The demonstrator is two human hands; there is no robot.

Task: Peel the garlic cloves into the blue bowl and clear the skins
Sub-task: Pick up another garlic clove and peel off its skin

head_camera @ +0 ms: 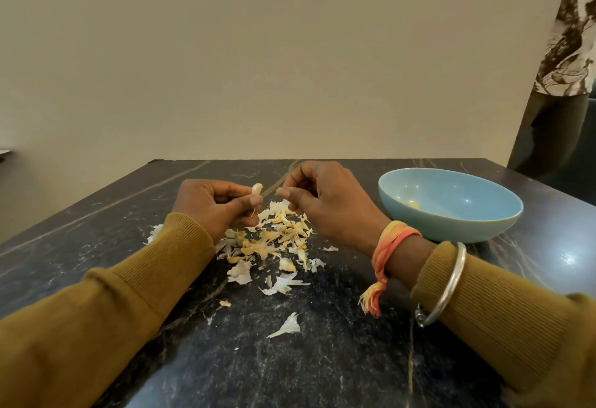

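Clearly mid-peel, left of the blue bowl [451, 228]: the left hand [213, 204] pinches a garlic clove [257, 189] in curled fingers, and the right hand [322, 201] nips what looks like a shred of skin [280, 192] beside it. Next, the bared clove must cross to the bowl.

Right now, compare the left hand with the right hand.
The left hand pinches a garlic clove; the right hand shows no clove in its curled fingers. The right wrist wears an orange thread and a bangle; the left shows neither. Both hang above the skins, in mustard sleeves.
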